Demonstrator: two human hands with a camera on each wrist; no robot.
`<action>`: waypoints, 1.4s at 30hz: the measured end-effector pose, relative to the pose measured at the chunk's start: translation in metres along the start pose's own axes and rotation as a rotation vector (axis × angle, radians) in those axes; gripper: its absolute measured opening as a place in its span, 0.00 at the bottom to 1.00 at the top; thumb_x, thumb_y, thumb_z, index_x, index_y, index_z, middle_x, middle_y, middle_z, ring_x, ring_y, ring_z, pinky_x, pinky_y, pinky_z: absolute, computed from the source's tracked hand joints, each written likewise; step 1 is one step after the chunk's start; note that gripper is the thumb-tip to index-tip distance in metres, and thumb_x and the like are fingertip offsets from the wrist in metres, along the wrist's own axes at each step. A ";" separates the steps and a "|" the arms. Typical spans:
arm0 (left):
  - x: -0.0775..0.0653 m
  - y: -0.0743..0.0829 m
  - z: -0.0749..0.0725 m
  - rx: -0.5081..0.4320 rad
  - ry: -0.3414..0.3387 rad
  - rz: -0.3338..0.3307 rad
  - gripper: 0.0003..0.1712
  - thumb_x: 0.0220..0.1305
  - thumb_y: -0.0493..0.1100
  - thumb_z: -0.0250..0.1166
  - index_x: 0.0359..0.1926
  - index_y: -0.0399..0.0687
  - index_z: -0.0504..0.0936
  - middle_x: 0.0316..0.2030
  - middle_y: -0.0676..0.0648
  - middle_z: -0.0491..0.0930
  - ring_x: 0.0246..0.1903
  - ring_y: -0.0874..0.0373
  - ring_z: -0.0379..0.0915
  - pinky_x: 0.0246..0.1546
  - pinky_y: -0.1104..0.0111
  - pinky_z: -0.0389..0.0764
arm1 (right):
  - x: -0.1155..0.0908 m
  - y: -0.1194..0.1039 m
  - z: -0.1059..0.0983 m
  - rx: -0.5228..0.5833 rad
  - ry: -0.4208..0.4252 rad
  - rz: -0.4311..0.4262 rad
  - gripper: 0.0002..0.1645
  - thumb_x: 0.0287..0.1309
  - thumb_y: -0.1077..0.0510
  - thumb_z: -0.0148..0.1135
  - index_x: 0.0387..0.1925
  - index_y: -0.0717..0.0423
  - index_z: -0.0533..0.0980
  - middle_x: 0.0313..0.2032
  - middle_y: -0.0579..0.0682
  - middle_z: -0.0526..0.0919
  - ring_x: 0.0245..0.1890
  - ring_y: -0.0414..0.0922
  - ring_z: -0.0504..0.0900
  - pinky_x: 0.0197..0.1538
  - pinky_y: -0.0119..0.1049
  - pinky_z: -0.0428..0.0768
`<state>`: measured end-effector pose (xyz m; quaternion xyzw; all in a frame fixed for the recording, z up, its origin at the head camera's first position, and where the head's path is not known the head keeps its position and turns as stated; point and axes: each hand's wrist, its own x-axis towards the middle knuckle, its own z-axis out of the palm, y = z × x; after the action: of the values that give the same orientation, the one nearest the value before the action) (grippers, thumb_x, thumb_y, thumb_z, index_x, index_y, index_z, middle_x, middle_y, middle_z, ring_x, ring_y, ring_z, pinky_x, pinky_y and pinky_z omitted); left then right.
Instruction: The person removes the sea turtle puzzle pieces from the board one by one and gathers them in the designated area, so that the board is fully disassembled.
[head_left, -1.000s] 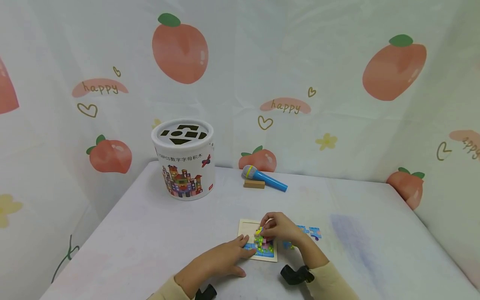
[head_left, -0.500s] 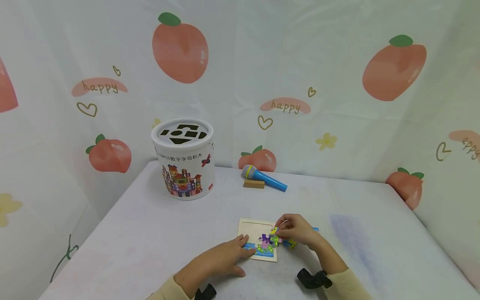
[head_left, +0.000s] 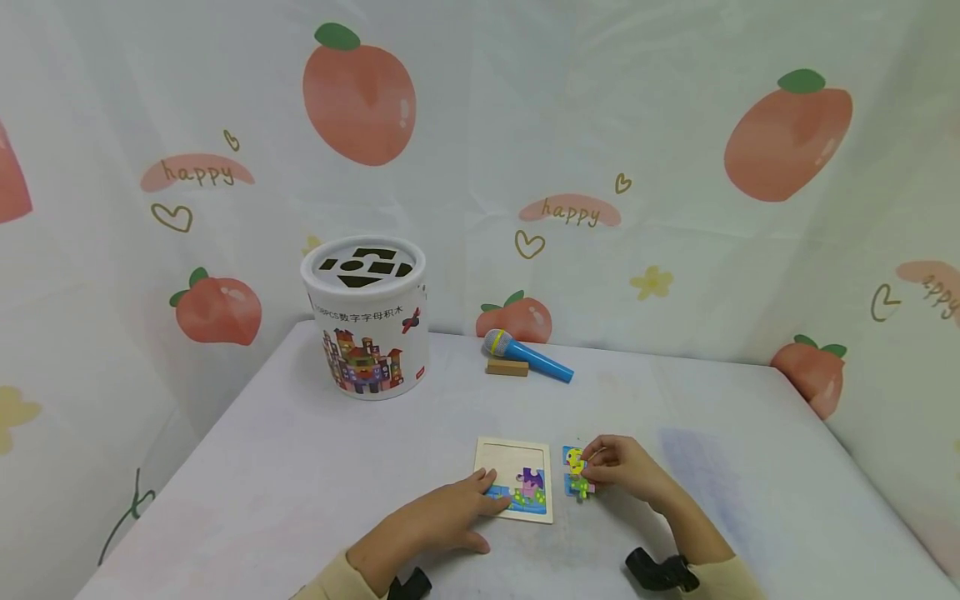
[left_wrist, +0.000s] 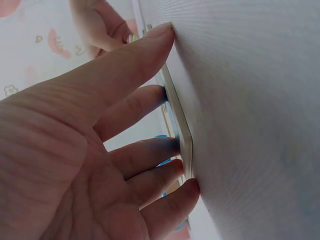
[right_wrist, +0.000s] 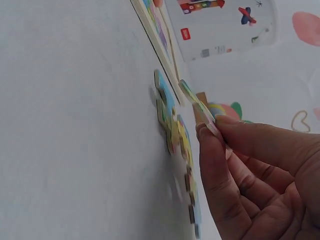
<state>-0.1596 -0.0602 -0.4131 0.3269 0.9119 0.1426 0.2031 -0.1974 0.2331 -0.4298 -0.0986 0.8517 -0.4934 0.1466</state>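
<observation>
My left hand point(head_left: 453, 512) lies with spread, fairly straight fingers on the lower left of a wooden puzzle tray point(head_left: 495, 454). In the left wrist view its fingertips point(left_wrist: 172, 145) touch the tray's edge. Joined puzzle pieces point(head_left: 531, 493) in blue, pink and purple fill the tray's lower part; bare wood shows above. To the tray's right, my right hand point(head_left: 626, 471) pinches a thin jigsaw piece point(right_wrist: 199, 106) between thumb and finger. The held piece is tilted, raised over several loose jigsaw pieces point(right_wrist: 184, 140) on the table. The hand partly hides these loose pieces in the head view.
A white block bucket point(head_left: 367, 321) with a shape-cut lid stands at the back left. A blue toy microphone point(head_left: 540, 361) and a small wooden block point(head_left: 507, 367) lie at the back middle. Behind the white table point(head_left: 712, 417) hangs a peach-printed cloth point(head_left: 465, 108).
My right hand has moved right from over the tray to the loose pieces, carrying the jigsaw piece. More bare wood and the purple piece now show. My left hand has stayed in place.
</observation>
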 end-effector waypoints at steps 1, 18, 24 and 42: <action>0.000 0.000 0.000 -0.001 0.001 -0.001 0.34 0.52 0.53 0.68 0.62 0.66 0.70 0.69 0.46 0.59 0.70 0.49 0.53 0.63 0.57 0.67 | -0.001 0.001 -0.001 -0.005 0.009 0.004 0.18 0.52 0.58 0.66 0.39 0.69 0.74 0.27 0.49 0.80 0.25 0.39 0.79 0.33 0.31 0.82; 0.000 0.000 0.001 -0.009 -0.002 -0.007 0.34 0.52 0.54 0.68 0.62 0.66 0.71 0.69 0.47 0.59 0.70 0.50 0.53 0.63 0.56 0.68 | -0.016 0.017 -0.015 0.042 0.009 0.064 0.20 0.54 0.57 0.65 0.41 0.70 0.73 0.28 0.48 0.82 0.25 0.39 0.80 0.31 0.32 0.82; -0.001 0.000 0.001 0.002 0.002 -0.002 0.34 0.52 0.53 0.68 0.62 0.65 0.71 0.69 0.46 0.59 0.69 0.50 0.53 0.63 0.57 0.67 | -0.018 0.017 -0.017 0.049 -0.008 0.051 0.19 0.54 0.58 0.64 0.40 0.72 0.73 0.27 0.48 0.82 0.24 0.39 0.79 0.29 0.31 0.81; -0.001 0.001 -0.001 0.010 0.000 -0.017 0.34 0.52 0.53 0.68 0.62 0.66 0.71 0.69 0.47 0.59 0.69 0.50 0.53 0.63 0.58 0.67 | -0.027 0.008 -0.021 -0.183 0.076 -0.008 0.15 0.50 0.62 0.66 0.37 0.68 0.76 0.31 0.52 0.81 0.29 0.38 0.76 0.30 0.28 0.76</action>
<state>-0.1590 -0.0597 -0.4116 0.3202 0.9153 0.1364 0.2028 -0.1799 0.2629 -0.4228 -0.0962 0.8978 -0.4173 0.1028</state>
